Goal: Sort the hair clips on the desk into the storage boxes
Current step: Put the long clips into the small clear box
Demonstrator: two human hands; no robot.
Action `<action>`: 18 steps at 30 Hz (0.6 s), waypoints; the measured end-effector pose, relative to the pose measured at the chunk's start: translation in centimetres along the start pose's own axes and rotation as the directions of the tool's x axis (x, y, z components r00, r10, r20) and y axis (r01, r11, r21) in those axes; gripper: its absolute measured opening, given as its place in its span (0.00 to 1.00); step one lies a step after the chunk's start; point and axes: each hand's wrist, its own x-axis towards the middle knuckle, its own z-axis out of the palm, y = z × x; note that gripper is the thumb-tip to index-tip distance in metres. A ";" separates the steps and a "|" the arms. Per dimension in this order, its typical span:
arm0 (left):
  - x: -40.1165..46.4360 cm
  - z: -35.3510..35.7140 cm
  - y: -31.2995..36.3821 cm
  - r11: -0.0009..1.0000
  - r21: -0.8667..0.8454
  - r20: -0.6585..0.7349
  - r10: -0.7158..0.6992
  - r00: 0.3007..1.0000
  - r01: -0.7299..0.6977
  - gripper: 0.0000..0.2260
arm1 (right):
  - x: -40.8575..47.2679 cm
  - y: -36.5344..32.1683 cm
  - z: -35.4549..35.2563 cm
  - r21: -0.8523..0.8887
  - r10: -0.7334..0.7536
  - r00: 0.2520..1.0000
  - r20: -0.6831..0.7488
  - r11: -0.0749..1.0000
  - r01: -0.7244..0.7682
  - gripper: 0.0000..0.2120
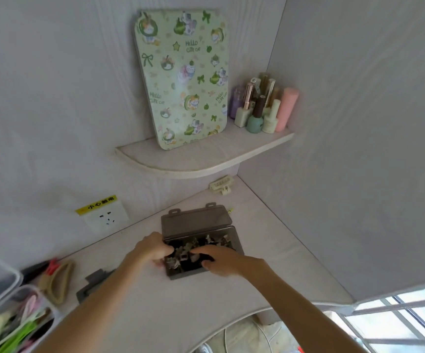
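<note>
Both hands reach into a smoky translucent plastic box (pixel 228 231) on the pale desk (pixel 155 314), its hinged lid (pixel 196 221) lying open just beyond them. The left hand (pixel 150 250) curls at the box's left edge; the right hand (pixel 219 259), fingers bent, touches the small clips (pixel 184 248) heaped inside; whether either one pinches a clip I cannot tell. A cream claw clip (pixel 221 185) lies well beyond. Left of the left arm: a tan clip (pixel 60 281), another grey box (pixel 91 284). The green tray (pixel 183 80) above reads "Hello Cute Cat".

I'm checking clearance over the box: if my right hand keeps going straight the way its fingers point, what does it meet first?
The right hand points left across the open grey box, so it would probably meet the left hand at the box's left edge first; depth is unclear.
</note>
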 end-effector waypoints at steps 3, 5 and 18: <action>-1.2 -1.9 -2.3 0.988 -0.115 0.030 -0.103 0.994 0.105 0.13 | 0.9 -2.2 0.9 0.035 -0.055 0.998 0.000 0.998 0.055 0.19; -1.5 -2.2 -2.4 0.980 -0.153 0.049 -0.122 0.991 0.128 0.15 | 1.1 -2.5 0.6 0.080 -0.054 0.997 -0.048 0.995 0.058 0.18; -1.4 -3.9 -5.8 0.948 -0.251 -0.059 -0.215 0.975 0.194 0.13 | 5.5 5.6 -6.1 -0.488 0.050 0.950 -0.307 0.849 -0.202 0.32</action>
